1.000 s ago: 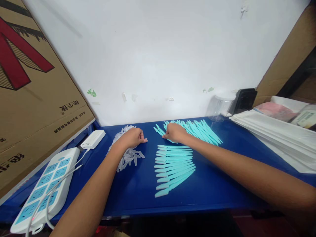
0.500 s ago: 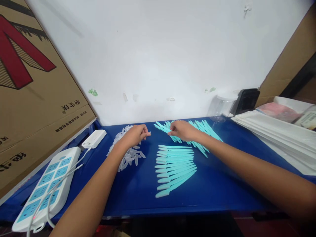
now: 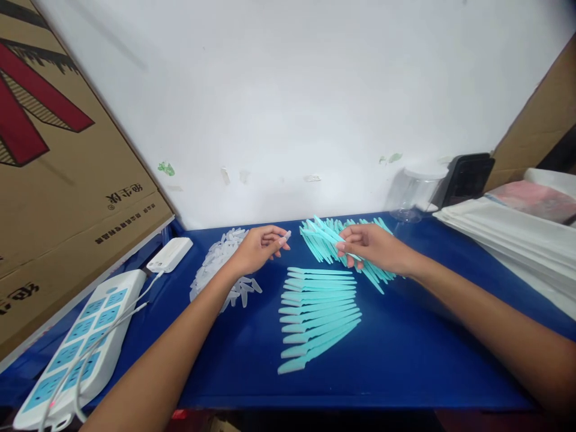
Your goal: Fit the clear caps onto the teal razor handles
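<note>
Between the thumb and fingers of my left hand (image 3: 264,247) is a small translucent blade cap (image 3: 287,236). That hand is closed above the right edge of a heap of similar caps (image 3: 216,261). My right hand (image 3: 371,245) is shut on a teal eyebrow razor (image 3: 327,231), its tip pointing up and left; whether a second razor is pinched with it, I cannot tell. Beneath this hand spreads a pile of loose teal razors (image 3: 315,249), partly hidden by it. Nearer to me, several razors with pale covered ends lie in a fanned row (image 3: 319,312).
At left are a white power strip (image 3: 81,348) with cables, a small white box-shaped device (image 3: 170,254) and a large cardboard box (image 3: 90,180). A clear jar (image 3: 416,192), a black object (image 3: 468,179) and stacked white sheets (image 3: 508,234) stand at right on the blue table (image 3: 405,360).
My right hand has lifted a razor from the pile and moved right, turning its fingers into view. My left hand has moved slightly right with the cap. The view has shifted a little.
</note>
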`<state>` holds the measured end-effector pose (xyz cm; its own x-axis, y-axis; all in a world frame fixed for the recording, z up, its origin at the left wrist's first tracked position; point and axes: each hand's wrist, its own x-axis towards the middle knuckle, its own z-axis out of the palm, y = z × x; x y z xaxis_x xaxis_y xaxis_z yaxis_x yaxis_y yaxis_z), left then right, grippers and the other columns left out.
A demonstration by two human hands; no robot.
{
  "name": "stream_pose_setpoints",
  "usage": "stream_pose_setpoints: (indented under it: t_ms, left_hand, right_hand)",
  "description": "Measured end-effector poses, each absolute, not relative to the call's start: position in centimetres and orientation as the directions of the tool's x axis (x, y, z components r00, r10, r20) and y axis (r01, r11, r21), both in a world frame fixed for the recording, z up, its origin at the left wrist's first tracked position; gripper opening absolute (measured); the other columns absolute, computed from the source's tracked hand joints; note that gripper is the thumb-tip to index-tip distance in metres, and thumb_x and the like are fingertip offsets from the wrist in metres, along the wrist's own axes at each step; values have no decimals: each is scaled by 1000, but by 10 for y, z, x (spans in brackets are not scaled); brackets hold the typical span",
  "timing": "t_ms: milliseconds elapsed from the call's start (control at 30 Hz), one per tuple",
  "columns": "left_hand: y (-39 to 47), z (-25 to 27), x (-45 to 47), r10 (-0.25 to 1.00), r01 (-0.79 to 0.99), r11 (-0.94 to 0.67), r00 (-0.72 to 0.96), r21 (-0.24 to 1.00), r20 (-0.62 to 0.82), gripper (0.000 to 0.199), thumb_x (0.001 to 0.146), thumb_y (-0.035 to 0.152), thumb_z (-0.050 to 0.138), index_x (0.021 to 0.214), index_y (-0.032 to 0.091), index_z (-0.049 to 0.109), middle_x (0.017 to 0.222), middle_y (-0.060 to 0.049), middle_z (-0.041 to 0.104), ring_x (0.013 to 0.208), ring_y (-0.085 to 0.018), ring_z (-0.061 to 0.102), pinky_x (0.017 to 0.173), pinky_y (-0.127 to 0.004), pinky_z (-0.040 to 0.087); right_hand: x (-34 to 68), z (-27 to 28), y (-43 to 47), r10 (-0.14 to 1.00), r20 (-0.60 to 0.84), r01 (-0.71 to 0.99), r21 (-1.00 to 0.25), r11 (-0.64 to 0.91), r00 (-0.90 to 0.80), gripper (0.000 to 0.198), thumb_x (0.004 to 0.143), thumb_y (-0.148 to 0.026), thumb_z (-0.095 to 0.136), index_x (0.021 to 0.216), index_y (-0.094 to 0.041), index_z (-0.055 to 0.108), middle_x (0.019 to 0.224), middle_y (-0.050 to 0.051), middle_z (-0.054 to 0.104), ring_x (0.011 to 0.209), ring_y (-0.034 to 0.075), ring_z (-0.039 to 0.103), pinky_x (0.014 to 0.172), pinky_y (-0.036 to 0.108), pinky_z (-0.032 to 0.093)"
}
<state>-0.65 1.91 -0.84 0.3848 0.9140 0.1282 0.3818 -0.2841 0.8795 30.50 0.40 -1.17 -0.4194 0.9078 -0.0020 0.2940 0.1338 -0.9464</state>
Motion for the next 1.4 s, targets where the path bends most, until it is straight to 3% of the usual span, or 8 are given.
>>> stream_pose_setpoints:
  t_ms: [267,400,567,767,933,1100,1400]
  left_hand:
    - [17,-13,4,906,267,-218,414,939,93,33,94,47,64,104,17,55,103,-14,78,71,-16,68,62,-28,53]
    - [13,-9,9,923,232,-203,370,951,106,34,95,43,63,115,19,50,101,-13,79,71,-18,71,61,-29,54]
    - [11,-6,7,920,254,-217,375,943,111,39,94,47,63,119,17,57,107,-14,78,76,-20,74,65,-31,56]
    - [17,-14,3,912,246,-283,370,927,180,40,93,50,65,112,15,67,105,-13,78,75,-19,73,64,-29,56]
    - [16,-14,4,937,287,-279,288,916,195,38,87,47,74,108,15,76,89,-10,78,73,-17,69,64,-29,55]
    - [14,-13,6,943,249,-268,265,931,201,40,84,45,77,110,15,78,101,-13,79,76,-19,70,64,-30,56]
    - [13,-11,6,945,241,-247,276,939,177,45,83,43,79,116,14,76,103,-14,79,75,-17,70,64,-29,56]
  right_hand:
    - [305,-18,0,886,41,256,-950,177,-463,35,88,-51,70,97,-18,67,93,9,76,63,12,62,47,23,47]
    - [304,-10,-3,891,87,278,-933,230,-446,36,90,-54,66,93,-18,71,86,7,75,60,11,60,47,23,47]
    - [302,-5,-6,894,62,335,-914,230,-443,42,92,-58,61,87,-18,73,61,0,60,54,12,55,46,23,46]
    - [302,-8,-6,891,82,308,-921,239,-446,39,94,-55,59,90,-19,73,63,0,61,54,12,55,46,23,44]
    - [303,-8,-4,894,81,293,-929,228,-441,40,94,-55,60,89,-18,74,63,1,61,54,11,53,47,24,43]
    - [303,-8,-5,896,47,311,-929,202,-441,41,95,-55,59,90,-18,74,60,0,58,53,11,51,46,23,39]
    - [305,-10,-3,902,44,338,-918,206,-430,44,94,-58,59,91,-17,76,57,0,54,51,11,47,45,24,31]
